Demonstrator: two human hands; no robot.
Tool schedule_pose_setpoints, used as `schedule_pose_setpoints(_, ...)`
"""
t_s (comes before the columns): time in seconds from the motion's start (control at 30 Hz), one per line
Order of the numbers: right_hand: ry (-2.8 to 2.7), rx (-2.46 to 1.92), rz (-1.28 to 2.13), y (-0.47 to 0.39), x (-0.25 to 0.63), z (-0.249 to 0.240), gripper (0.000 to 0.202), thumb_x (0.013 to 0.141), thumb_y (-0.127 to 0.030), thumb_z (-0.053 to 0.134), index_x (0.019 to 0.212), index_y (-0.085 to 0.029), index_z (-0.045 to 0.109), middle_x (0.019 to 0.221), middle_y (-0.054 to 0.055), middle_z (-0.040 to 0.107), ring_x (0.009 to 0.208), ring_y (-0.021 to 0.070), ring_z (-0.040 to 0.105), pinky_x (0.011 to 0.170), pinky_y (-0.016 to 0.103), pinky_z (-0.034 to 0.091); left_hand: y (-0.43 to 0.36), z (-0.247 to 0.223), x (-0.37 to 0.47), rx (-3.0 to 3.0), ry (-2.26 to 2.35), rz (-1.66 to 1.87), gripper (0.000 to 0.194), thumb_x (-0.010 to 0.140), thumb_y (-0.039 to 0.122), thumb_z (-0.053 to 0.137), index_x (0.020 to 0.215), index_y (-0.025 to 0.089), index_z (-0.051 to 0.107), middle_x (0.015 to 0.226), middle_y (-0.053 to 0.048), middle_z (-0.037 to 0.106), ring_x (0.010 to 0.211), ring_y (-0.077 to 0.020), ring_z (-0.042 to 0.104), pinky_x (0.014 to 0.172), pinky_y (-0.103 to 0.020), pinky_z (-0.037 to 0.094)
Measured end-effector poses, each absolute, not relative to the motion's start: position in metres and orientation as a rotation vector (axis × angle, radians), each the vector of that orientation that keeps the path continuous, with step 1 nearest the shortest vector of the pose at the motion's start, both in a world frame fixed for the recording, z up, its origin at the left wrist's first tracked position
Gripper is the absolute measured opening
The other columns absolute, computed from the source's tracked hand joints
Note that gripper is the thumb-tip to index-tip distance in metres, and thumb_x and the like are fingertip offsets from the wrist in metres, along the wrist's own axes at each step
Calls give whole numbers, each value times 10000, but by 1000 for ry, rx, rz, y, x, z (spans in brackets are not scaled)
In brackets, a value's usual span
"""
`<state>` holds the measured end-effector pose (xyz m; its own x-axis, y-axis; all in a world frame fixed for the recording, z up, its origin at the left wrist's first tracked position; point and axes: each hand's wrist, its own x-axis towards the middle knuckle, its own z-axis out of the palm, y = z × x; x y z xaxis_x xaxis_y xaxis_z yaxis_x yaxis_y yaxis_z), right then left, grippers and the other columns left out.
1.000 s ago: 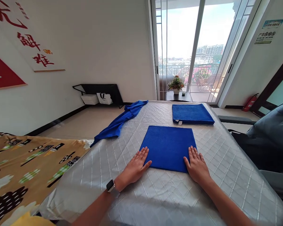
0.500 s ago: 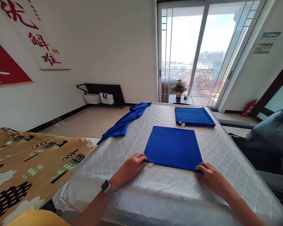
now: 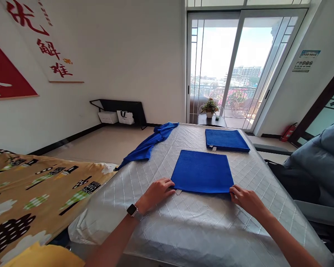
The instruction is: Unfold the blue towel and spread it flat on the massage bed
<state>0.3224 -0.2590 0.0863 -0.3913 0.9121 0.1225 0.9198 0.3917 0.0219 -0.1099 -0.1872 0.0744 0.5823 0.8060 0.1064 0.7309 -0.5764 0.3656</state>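
A folded blue towel (image 3: 202, 171) lies flat on the silver quilted surface (image 3: 195, 222), a small white label showing at its near left edge. My left hand (image 3: 160, 191), with a watch on the wrist, is closed on the towel's near left corner. At the near right corner my right hand (image 3: 243, 198) pinches the edge, which looks slightly raised there, with shadow below. Behind it sits a stack of folded blue towels (image 3: 226, 140), also with a white label. A crumpled blue towel (image 3: 150, 142) hangs over the left edge of the surface.
On the left is a patterned tan cloth (image 3: 58, 189). A dark grey padded chair (image 3: 320, 159) stands close on the right. Beyond the far edge are a small table with a potted plant (image 3: 210, 107) and a sliding glass door (image 3: 233, 44). A fire extinguisher (image 3: 288, 131) stands by the wall.
My right hand has moved slightly up and inward, lifting the towel's near right corner a little. The left hand stays at its corner. The camera view has shifted slightly.
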Motion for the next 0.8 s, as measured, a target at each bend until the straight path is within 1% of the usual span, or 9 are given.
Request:
schedule_pose_setpoints(0.07, -2457, -1757, -83, -252, 324, 96, 404, 1054, -280, 292, 1042, -200, 688, 946, 72, 713, 658, 138, 671, 570, 226, 452, -186, 74, -108, 2522, 1280, 394, 344, 989, 538, 540, 1148, 274, 692, 1140, -47, 709, 1044, -229, 681, 900, -353, 534)
schedule_pose_setpoints(0.13, -2412, -1784, -40, -244, 326, 108, 409, 1055, -320, 288, 1071, -201, 679, 950, 76, 722, 661, 147, 682, 573, 228, 456, -185, 74, -105, 2522, 1303, 400, 323, 989, 529, 545, 1120, 274, 694, 1108, -45, 713, 1018, -232, 685, 878, -356, 534)
schedule_pose_setpoints(0.23, -2458, -1760, -30, -232, 327, 126, 414, 1064, -339, 279, 1104, -194, 665, 960, 81, 734, 682, 169, 705, 575, 245, 464, -183, 72, -102, 2569, 1311, 390, 256, 1027, 413, 497, 1037, 256, 699, 1034, -46, 717, 953, -227, 688, 850, -360, 531)
schedule_pose_setpoints(0.3, -2502, -1724, -35, -226, 327, 136, 420, 1074, -338, 269, 1125, -188, 658, 976, 82, 736, 691, 180, 714, 575, 262, 476, -182, 70, -102, 2624, 1301, 395, 243, 1039, 329, 467, 1022, 247, 695, 1013, -49, 722, 942, -228, 687, 858, -372, 532)
schedule_pose_setpoints(0.37, -2526, -1679, -19, -222, 328, 143, 427, 1083, -342, 263, 1144, -185, 655, 994, 81, 733, 701, 179, 715, 588, 272, 499, -180, 70, -105, 2677, 1302, 434, 234, 1036, 272, 455, 1049, 239, 687, 1036, -54, 730, 957, -233, 688, 869, -388, 539)
schedule_pose_setpoints(0.47, -2530, -1579, 23, -221, 334, 152, 426, 1084, -395, 296, 1202, -194, 653, 1062, 92, 730, 731, 167, 714, 638, 279, 545, -178, 77, -109, 2718, 1332, 583, 237, 1034, 236, 442, 1118, 232, 664, 1086, -60, 731, 989, -231, 688, 883, -405, 556)
schedule_pose_setpoints(0.63, -2393, -1479, 1, -225, 353, 171, 428, 1077, -450, 336, 1230, -238, 675, 1141, 79, 728, 824, 172, 730, 715, 292, 591, -173, 117, -106, 2718, 1313, 868, 237, 1050, 265, 444, 1200, 238, 625, 1120, -58, 712, 1054, -203, 680, 931, -379, 571)
schedule_pose_setpoints(0.73, -2304, -1397, -53, -230, 369, 194, 329, 1051, -423, 463, 1272, -281, 660, 1180, 38, 722, 928, 155, 725, 827, 270, 594, -171, 153, -99, 2718, 1237, 995, 246, 1049, 238, 449, 1245, 237, 597, 1108, -51, 700, 1038, -183, 680, 919, -340, 579)
schedule_pose_setpoints(0.8, -2262, -1317, -132, -235, 378, 213, 325, 1028, -408, 527, 1313, -302, 641, 1183, 19, 722, 953, 141, 722, 863, 250, 588, -169, 177, -95, 2731, 1166, 1062, 289, 1043, 206, 455, 1308, 243, 564, 1123, -50, 695, 1048, -175, 676, 924, -328, 578)
